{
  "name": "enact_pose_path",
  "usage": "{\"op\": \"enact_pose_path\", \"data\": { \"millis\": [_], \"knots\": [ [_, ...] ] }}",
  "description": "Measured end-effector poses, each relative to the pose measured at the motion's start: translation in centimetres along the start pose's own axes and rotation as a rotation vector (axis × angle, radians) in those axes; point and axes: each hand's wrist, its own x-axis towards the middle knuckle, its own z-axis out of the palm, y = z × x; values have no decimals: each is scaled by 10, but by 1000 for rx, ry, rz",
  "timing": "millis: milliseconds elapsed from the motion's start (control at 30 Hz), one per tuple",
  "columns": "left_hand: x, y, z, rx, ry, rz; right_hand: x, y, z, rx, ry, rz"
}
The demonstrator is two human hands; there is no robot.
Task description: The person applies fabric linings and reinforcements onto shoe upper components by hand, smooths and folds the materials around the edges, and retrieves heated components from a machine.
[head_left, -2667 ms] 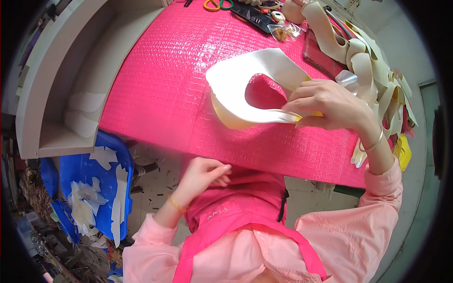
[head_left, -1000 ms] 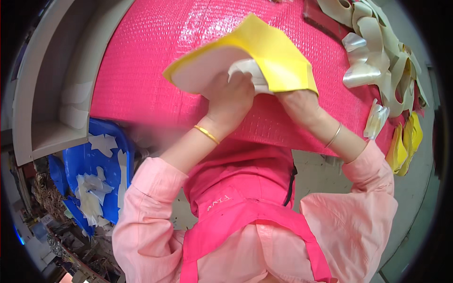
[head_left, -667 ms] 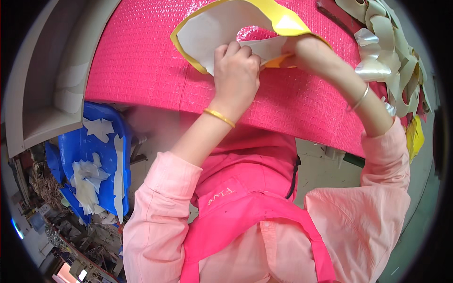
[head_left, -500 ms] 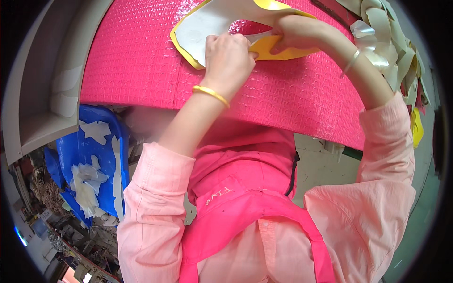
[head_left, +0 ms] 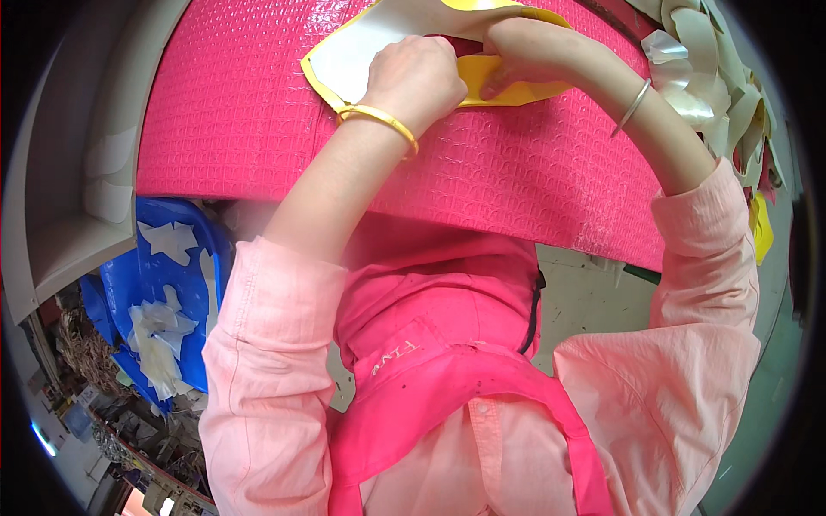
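On the far part of the pink textured table (head_left: 249, 129) lies a yellow sheet piece with a white backing (head_left: 350, 62); its shape curves round an opening in its middle. My left hand (head_left: 417, 76), with a yellow bangle at the wrist, is closed at the near edge of that piece, its fingertips mostly hidden behind the knuckles. My right hand (head_left: 527, 53), a silver bangle on its wrist, grips the folded yellow strip on the right side, thumb on the near face and fingers hidden behind.
Several pale cut sheets (head_left: 705, 69) are heaped at the table's right edge, a yellow piece (head_left: 761, 228) hanging below them. At the left stand a grey shelf unit (head_left: 69, 258) and a blue bin (head_left: 155, 275) holding white scraps (head_left: 159, 331).
My left hand has shifted slightly away from me along the edge. My right hand and the sheet piece have moved a little up and left.
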Motion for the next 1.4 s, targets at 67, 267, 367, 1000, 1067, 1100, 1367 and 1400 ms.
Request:
{"op": "enact_pose_path", "data": {
  "millis": [67, 267, 367, 1000, 1067, 1100, 1367, 1400],
  "knots": [
    [-2, 5, 1, 95, 130, 23, 6, 8, 12, 4, 118, -182],
    [-45, 10, 30, 361, 615, 559, 5, 18, 36, -116, 434, -306],
    [-59, 5, 49, 175, 587, 498, -3, 10, 32, -91, 438, -318],
    [-51, 24, 61, -127, 489, 325, 1, 18, 12, -296, 57, -288],
    [-49, 29, 65, -88, 468, 310, -6, 10, 3, -386, 61, -315],
    [-47, 30, 70, -56, 516, 327, -9, 5, -4, -494, -40, -294],
    [-38, 38, 73, -17, 557, 364, -4, 29, 9, -430, 8, -357],
    [-40, 38, 74, -18, 556, 365, -9, 27, 7, -392, 29, -338]
  ]
}}
